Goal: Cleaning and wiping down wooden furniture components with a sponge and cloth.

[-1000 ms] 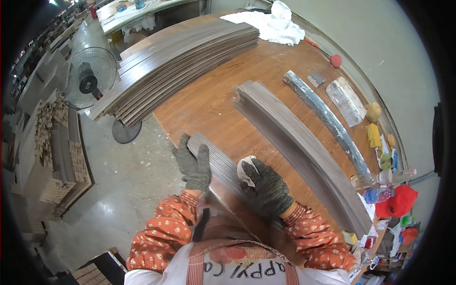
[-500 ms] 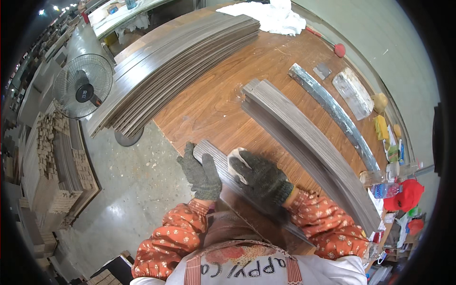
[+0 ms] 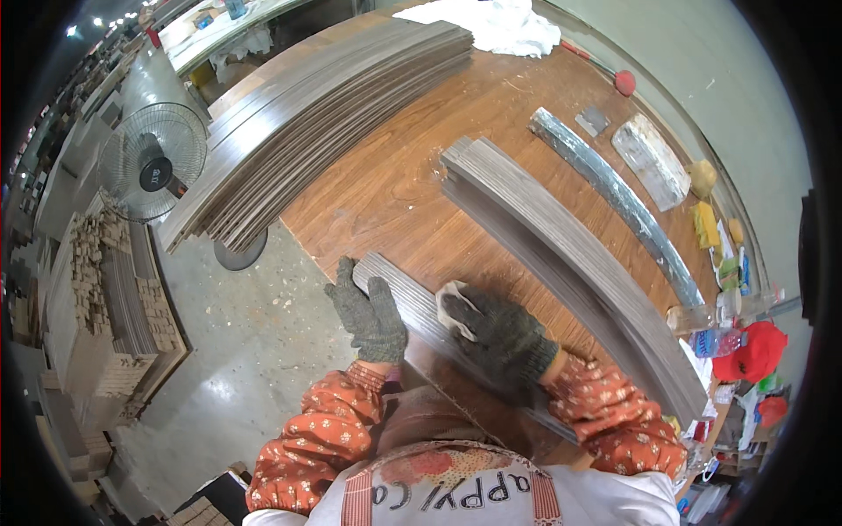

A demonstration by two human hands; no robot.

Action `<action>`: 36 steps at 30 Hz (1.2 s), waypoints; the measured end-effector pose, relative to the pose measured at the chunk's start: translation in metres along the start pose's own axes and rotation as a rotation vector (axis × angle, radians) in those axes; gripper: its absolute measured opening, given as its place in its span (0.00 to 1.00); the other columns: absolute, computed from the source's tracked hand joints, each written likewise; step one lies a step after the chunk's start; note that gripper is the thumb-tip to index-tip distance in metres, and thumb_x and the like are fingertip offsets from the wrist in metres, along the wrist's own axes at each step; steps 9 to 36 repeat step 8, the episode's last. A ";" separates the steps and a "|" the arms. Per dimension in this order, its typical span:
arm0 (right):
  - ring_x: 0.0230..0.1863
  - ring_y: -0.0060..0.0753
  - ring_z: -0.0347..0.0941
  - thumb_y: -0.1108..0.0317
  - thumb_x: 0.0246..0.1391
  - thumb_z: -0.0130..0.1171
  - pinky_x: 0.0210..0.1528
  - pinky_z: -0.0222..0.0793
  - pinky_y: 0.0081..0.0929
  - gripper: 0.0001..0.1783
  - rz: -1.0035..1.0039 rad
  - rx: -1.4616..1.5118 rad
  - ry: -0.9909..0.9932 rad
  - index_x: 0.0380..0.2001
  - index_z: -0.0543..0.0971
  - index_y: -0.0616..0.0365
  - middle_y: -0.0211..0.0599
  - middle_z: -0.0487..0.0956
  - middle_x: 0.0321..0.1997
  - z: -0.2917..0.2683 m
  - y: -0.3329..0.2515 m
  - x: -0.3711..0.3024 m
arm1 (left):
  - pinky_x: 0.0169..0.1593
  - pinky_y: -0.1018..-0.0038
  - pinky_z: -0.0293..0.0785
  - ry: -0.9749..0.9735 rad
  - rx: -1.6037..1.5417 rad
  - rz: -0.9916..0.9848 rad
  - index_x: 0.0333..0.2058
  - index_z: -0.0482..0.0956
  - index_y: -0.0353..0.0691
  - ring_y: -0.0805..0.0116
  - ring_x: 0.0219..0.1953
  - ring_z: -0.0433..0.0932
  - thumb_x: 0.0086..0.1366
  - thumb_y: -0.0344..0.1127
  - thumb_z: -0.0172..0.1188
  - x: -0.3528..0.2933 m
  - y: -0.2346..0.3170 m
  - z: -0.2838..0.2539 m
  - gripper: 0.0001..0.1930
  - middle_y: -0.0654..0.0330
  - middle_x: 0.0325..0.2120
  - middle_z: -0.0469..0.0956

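A narrow grey plank (image 3: pixel 405 294) with a ribbed, wood-look face lies slanted across the near edge of the brown table. My left hand (image 3: pixel 368 317), in a dark grey knit glove, grips the left edge close to its far end, thumb over the top. In my right hand (image 3: pixel 502 333), gloved the same way, a white cloth (image 3: pixel 456 309) is bunched under the fingers and pressed on the plank. That hand and sleeve hide part of the plank's near half.
Right of my hands stand grey planks (image 3: pixel 561 219) in a row. A large plank stack (image 3: pixel 324 114) fills the table's far left. Beyond lie a worn metal bar (image 3: pixel 614 197) and a whitish block (image 3: pixel 651 162). A fan (image 3: pixel 153 162) stands left, beside the brown table (image 3: pixel 351 215).
My right hand has slid a little toward me and to the right along the plank with the cloth. My left hand stays at the plank's far end.
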State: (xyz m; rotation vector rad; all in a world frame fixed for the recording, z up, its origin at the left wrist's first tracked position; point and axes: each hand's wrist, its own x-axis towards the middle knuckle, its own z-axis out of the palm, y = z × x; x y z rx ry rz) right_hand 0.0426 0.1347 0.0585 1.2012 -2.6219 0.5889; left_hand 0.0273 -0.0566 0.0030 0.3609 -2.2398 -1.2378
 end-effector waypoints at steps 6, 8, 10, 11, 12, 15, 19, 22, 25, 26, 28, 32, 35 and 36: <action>0.55 0.46 0.71 0.61 0.58 0.52 0.55 0.69 0.39 0.22 0.268 0.155 -0.259 0.54 0.70 0.58 0.49 0.72 0.54 0.008 -0.005 0.097 | 0.69 0.53 0.42 -0.005 -0.124 -0.068 0.59 0.62 0.29 0.40 0.63 0.56 0.64 0.40 0.51 0.002 -0.008 0.004 0.28 0.41 0.58 0.64; 0.56 0.44 0.70 0.60 0.58 0.52 0.56 0.67 0.38 0.23 0.314 0.182 -0.304 0.55 0.70 0.56 0.49 0.72 0.55 0.009 -0.005 0.098 | 0.69 0.55 0.43 -0.019 -0.186 -0.118 0.60 0.61 0.30 0.38 0.63 0.56 0.65 0.43 0.51 0.001 -0.007 0.003 0.30 0.44 0.60 0.64; 0.56 0.44 0.70 0.60 0.58 0.52 0.56 0.67 0.38 0.23 0.314 0.182 -0.304 0.55 0.70 0.56 0.49 0.72 0.55 0.009 -0.005 0.098 | 0.69 0.55 0.43 -0.019 -0.186 -0.118 0.60 0.61 0.30 0.38 0.63 0.56 0.65 0.43 0.51 0.001 -0.007 0.003 0.30 0.44 0.60 0.64; 0.56 0.44 0.70 0.60 0.58 0.52 0.56 0.67 0.38 0.23 0.314 0.182 -0.304 0.55 0.70 0.56 0.49 0.72 0.55 0.009 -0.005 0.098 | 0.69 0.55 0.43 -0.019 -0.186 -0.118 0.60 0.61 0.30 0.38 0.63 0.56 0.65 0.43 0.51 0.001 -0.007 0.003 0.30 0.44 0.60 0.64; 0.56 0.44 0.70 0.60 0.58 0.52 0.56 0.67 0.38 0.23 0.314 0.182 -0.304 0.55 0.70 0.56 0.49 0.72 0.55 0.009 -0.005 0.098 | 0.69 0.55 0.43 -0.019 -0.186 -0.118 0.60 0.61 0.30 0.38 0.63 0.56 0.65 0.43 0.51 0.001 -0.007 0.003 0.30 0.44 0.60 0.64; 0.56 0.44 0.70 0.60 0.58 0.52 0.56 0.67 0.38 0.23 0.314 0.182 -0.304 0.55 0.70 0.56 0.49 0.72 0.55 0.009 -0.005 0.098 | 0.69 0.55 0.43 -0.019 -0.186 -0.118 0.60 0.61 0.30 0.38 0.63 0.56 0.65 0.43 0.51 0.001 -0.007 0.003 0.30 0.44 0.60 0.64; 0.56 0.44 0.70 0.60 0.58 0.52 0.56 0.67 0.38 0.23 0.314 0.182 -0.304 0.55 0.70 0.56 0.49 0.72 0.55 0.009 -0.005 0.098 | 0.69 0.55 0.43 -0.019 -0.186 -0.118 0.60 0.61 0.30 0.38 0.63 0.56 0.65 0.43 0.51 0.001 -0.007 0.003 0.30 0.44 0.60 0.64; 0.56 0.44 0.70 0.60 0.58 0.52 0.56 0.67 0.38 0.23 0.314 0.182 -0.304 0.55 0.70 0.56 0.49 0.72 0.55 0.009 -0.005 0.098 | 0.69 0.55 0.43 -0.019 -0.186 -0.118 0.60 0.61 0.30 0.38 0.63 0.56 0.65 0.43 0.51 0.001 -0.007 0.003 0.30 0.44 0.60 0.64; 0.56 0.44 0.70 0.60 0.58 0.52 0.56 0.67 0.38 0.23 0.314 0.182 -0.304 0.55 0.70 0.56 0.49 0.72 0.55 0.009 -0.005 0.098 | 0.69 0.55 0.43 -0.019 -0.186 -0.118 0.60 0.61 0.30 0.38 0.63 0.56 0.65 0.43 0.51 0.001 -0.007 0.003 0.30 0.44 0.60 0.64; 0.56 0.44 0.70 0.60 0.58 0.52 0.56 0.67 0.38 0.23 0.314 0.182 -0.304 0.55 0.70 0.56 0.49 0.72 0.55 0.009 -0.005 0.098 | 0.69 0.55 0.43 -0.019 -0.186 -0.118 0.60 0.61 0.30 0.38 0.63 0.56 0.65 0.43 0.51 0.001 -0.007 0.003 0.30 0.44 0.60 0.64; 0.56 0.44 0.70 0.60 0.58 0.52 0.56 0.67 0.38 0.23 0.314 0.182 -0.304 0.55 0.70 0.56 0.49 0.72 0.55 0.009 -0.005 0.098 | 0.69 0.55 0.43 -0.019 -0.186 -0.118 0.60 0.61 0.30 0.38 0.63 0.56 0.65 0.43 0.51 0.001 -0.007 0.003 0.30 0.44 0.60 0.64; 0.56 0.44 0.70 0.60 0.58 0.52 0.56 0.67 0.38 0.23 0.314 0.182 -0.304 0.55 0.70 0.56 0.49 0.72 0.55 0.009 -0.005 0.098 | 0.69 0.55 0.43 -0.019 -0.186 -0.118 0.60 0.61 0.30 0.38 0.63 0.56 0.65 0.43 0.51 0.001 -0.007 0.003 0.30 0.44 0.60 0.64; 0.56 0.44 0.70 0.60 0.58 0.52 0.56 0.67 0.38 0.23 0.314 0.182 -0.304 0.55 0.70 0.56 0.49 0.72 0.55 0.009 -0.005 0.098 | 0.69 0.55 0.43 -0.019 -0.186 -0.118 0.60 0.61 0.30 0.38 0.63 0.56 0.65 0.43 0.51 0.001 -0.007 0.003 0.30 0.44 0.60 0.64; 0.56 0.44 0.70 0.60 0.58 0.52 0.56 0.67 0.38 0.23 0.314 0.182 -0.304 0.55 0.70 0.56 0.49 0.72 0.55 0.009 -0.005 0.098 | 0.69 0.55 0.43 -0.019 -0.186 -0.118 0.60 0.61 0.30 0.38 0.63 0.56 0.65 0.43 0.51 0.001 -0.007 0.003 0.30 0.44 0.60 0.64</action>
